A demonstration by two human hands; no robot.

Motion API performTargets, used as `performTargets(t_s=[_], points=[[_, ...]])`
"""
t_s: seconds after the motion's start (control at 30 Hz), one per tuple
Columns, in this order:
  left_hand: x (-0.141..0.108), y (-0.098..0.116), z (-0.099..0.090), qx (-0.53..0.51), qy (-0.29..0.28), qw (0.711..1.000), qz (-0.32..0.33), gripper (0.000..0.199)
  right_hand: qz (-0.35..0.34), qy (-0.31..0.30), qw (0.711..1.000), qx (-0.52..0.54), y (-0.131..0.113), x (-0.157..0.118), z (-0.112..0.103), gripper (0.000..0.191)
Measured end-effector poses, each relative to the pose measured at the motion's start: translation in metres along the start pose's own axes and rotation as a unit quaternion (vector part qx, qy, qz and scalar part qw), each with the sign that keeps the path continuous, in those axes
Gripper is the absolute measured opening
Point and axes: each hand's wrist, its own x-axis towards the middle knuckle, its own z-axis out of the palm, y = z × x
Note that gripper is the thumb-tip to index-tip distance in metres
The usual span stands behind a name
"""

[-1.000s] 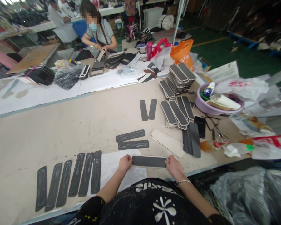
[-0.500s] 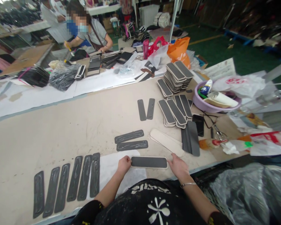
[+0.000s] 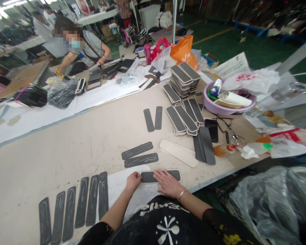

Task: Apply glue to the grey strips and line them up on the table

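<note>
A pale-rimmed dark strip lies flat at the lower centre of the frame, partly over a white sheet that probably shields the tabletop. The left hand is nearly closed, thumb and fingertips seeming to pinch the strip's left end, likely steadying it. The right hand is open, palm down, fingers laid across the middle, which would spread pressure evenly; it grips nothing. Just above, two dark strips with a glossy, streaky coating lie close together, while six more coated strips stand in a slanting row at lower left, mostly spaced, perhaps so wet faces stay apart. Right of centre are smooth cream blanks, fanned matt dark pieces and round-cornered, pale-rimmed stacks, beside a shiny purple basin.
</note>
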Motion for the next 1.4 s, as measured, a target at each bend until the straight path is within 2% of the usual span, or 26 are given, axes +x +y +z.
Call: performTargets(t_s=[0.13,0.23,0.3,0.47,0.5,0.57,0.67,0.77,0.83,0.87,0.93,1.07,1.17,1.23,1.4], points=[[0.003,-0.002,0.002,-0.013,0.004,1.0,0.003,0.007,0.075,0.016,0.996,-0.054,0.026,-0.046,-0.008,0.071],[0.001,-0.001,0.006,-0.022,0.022,0.999,0.008,0.006,0.104,0.022,0.991,-0.081,0.038,-0.07,-0.007,0.069],[-0.004,-0.002,0.007,-0.027,0.041,0.999,0.017,0.004,0.113,0.027,0.99,-0.082,0.041,-0.077,-0.004,0.068],[-0.038,-0.012,0.011,-0.036,0.095,0.992,0.071,0.026,0.131,0.027,0.99,-0.044,0.041,-0.076,0.002,0.066],[-0.046,-0.013,0.013,-0.037,0.095,0.989,0.108,0.029,0.132,0.024,0.99,-0.037,0.041,-0.076,0.002,0.066],[-0.056,-0.009,0.019,-0.03,0.083,0.969,0.23,0.034,0.133,0.019,0.991,-0.03,0.041,-0.076,0.001,0.066],[-0.058,0.017,0.037,0.026,0.045,0.905,0.422,0.05,0.131,0.015,0.99,-0.047,0.04,-0.076,0.001,0.066],[-0.047,0.049,0.054,0.097,0.003,0.846,0.525,0.064,0.122,0.015,0.989,-0.081,0.04,-0.076,0.003,0.064],[-0.041,0.059,0.057,0.119,-0.001,0.822,0.557,0.067,0.113,0.019,0.988,-0.099,0.041,-0.076,0.006,0.065],[-0.039,0.058,0.056,0.123,0.006,0.82,0.558,0.067,0.107,0.021,0.988,-0.107,0.042,-0.077,0.007,0.065],[-0.038,0.044,0.048,0.126,0.028,0.837,0.532,0.066,0.097,0.023,0.988,-0.116,0.044,-0.077,0.009,0.067],[-0.037,-0.01,0.026,0.141,0.066,0.889,0.43,0.063,0.095,0.015,0.988,-0.118,0.047,-0.079,0.014,0.069],[-0.037,-0.039,0.017,0.156,0.068,0.903,0.395,0.064,0.108,0.004,0.988,-0.113,0.046,-0.078,0.013,0.068],[-0.038,-0.046,0.017,0.157,0.064,0.904,0.392,0.064,0.119,-0.011,0.987,-0.109,0.043,-0.076,0.008,0.067],[-0.036,-0.047,0.021,0.142,0.07,0.91,0.383,0.067,0.169,-0.064,0.981,-0.076,0.037,-0.061,-0.014,0.057]])
